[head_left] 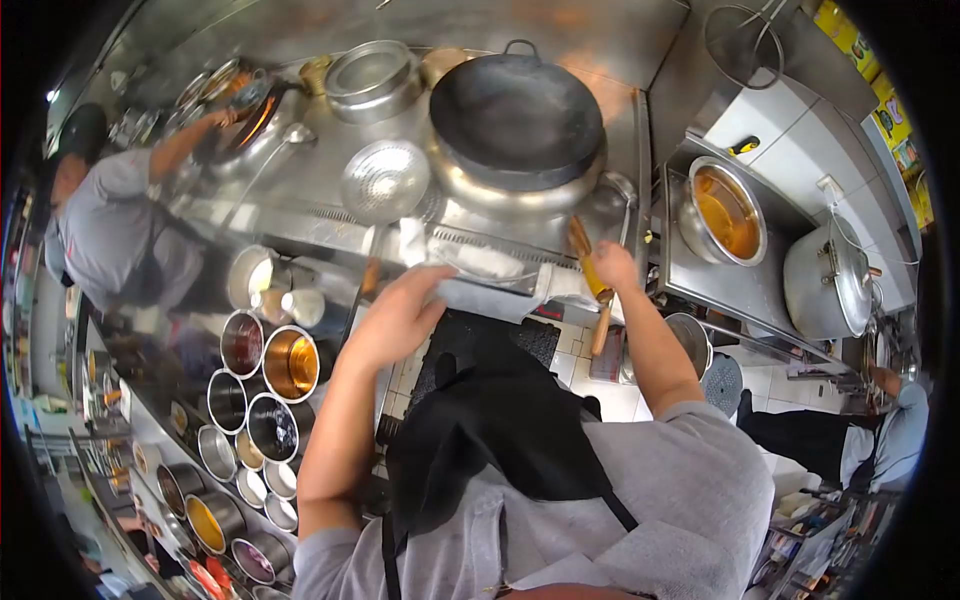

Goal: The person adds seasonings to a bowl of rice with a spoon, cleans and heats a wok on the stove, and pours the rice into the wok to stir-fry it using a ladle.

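My left hand (397, 316) is over the stove's front edge, fingers and thumb apart, nothing visible between them. Just beyond its fingertips is a crumpled white cloth (490, 262). At the right end of that edge my right hand (614, 266) closes around a wooden tool with a yellow band (597, 282); the fingers are partly hidden. A ladle (629, 212) leans beside this hand, its bowl toward the stove. Ahead of both hands sits a large black wok (515, 120) on a round metal burner ring. A perforated strainer (386, 181) lies left of it.
Several metal pots (291, 363) of sauces and seasonings stand at my left. A bowl of orange liquid (722, 212) and a lidded pot (828, 280) are on the right counter. One co-worker (125, 220) cooks at far left; another person (890, 430) is at lower right.
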{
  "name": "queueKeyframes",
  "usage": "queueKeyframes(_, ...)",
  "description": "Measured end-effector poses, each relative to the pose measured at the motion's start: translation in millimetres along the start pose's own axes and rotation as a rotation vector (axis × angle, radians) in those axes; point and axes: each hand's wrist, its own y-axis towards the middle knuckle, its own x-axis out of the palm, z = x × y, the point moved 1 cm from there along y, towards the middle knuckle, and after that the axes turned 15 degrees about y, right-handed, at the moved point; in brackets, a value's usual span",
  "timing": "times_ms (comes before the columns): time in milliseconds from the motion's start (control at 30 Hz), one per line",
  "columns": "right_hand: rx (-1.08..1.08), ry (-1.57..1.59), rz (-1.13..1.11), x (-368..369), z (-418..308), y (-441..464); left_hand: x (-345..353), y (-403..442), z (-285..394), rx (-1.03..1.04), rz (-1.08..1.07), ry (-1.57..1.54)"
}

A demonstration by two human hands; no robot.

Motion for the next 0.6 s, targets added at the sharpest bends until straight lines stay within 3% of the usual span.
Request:
queueKeyframes(67,0.067,-0.130,-0.143,35,44,23,32,74,-3,0.100,0.084,0.036)
queueKeyframes(100,0.058,-0.226,-0.152,35,42,15,42,108,3,0.054,0.085,0.057)
queueKeyframes(167,0.083,-0.314,-0.195,38,31,9,83,181,-8,0.203,0.307,0.173)
queueKeyframes(200,0.118,-0.303,-0.235,40,32,12,99,210,-7,0.181,0.374,0.237)
queueKeyframes(233,0.125,-0.309,-0.229,40,30,13,116,237,-11,0.187,0.376,0.229)
queueKeyframes(300,0.338,-0.123,-0.299,41,30,10,154,280,-31,0.114,0.364,0.409)
queueKeyframes(367,0.370,-0.016,-0.309,46,34,9,189,296,-63,-0.023,0.137,0.525)
queueKeyframes(433,0.453,0.803,-0.341,59,70,16,193,292,-84,0.061,0.192,0.491)
queueKeyframes(500,0.631,1.333,-0.223,28,50,4,188,299,-106,0.081,0.085,0.502)
queueKeyframes(600,0.496,1.335,0.024,-44,-27,3,173,309,-135,0.109,-0.044,0.493)
